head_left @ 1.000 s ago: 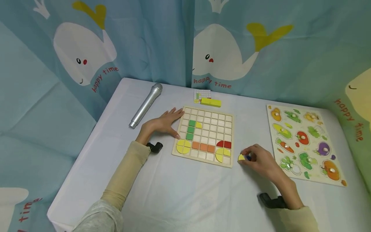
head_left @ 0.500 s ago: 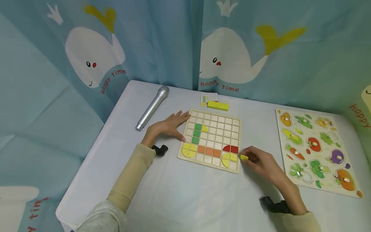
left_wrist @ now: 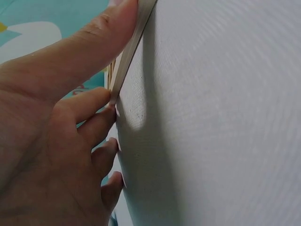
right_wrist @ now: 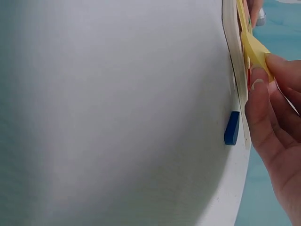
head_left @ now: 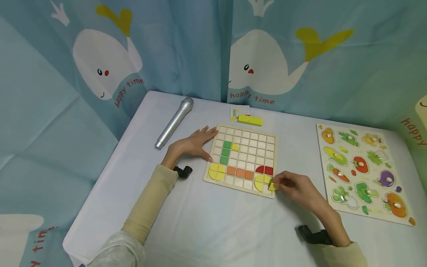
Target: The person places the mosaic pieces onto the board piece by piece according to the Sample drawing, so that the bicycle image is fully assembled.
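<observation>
A wooden grid board (head_left: pixel 247 152) lies on the white table, holding green and orange squares, red pieces (head_left: pixel 268 170) and yellow quarter-circle pieces (head_left: pixel 217 171). My left hand (head_left: pixel 191 144) rests against the board's left edge, thumb and fingers spread along it; in the left wrist view the thumb (left_wrist: pixel 101 30) touches the wooden rim. With thumb and fingertips my right hand (head_left: pixel 297 187) pinches a yellow quarter-circle piece (right_wrist: pixel 256 52). That piece is tilted over the board's lower right corner, beside a group of yellow pieces (head_left: pixel 258 182).
A blue piece (right_wrist: pixel 232 128) lies on the table near the right hand. A silver microphone (head_left: pixel 174 123) lies to the left. Behind the board are a pattern card (head_left: pixel 235 110) and a yellow block (head_left: pixel 250 120). A vegetable puzzle board (head_left: pixel 358 167) lies on the right.
My right hand has carried the yellow quarter-circle piece leftward from beside the board to over its lower right corner. The left hand stays at the board's edge. The head view has shifted slightly.
</observation>
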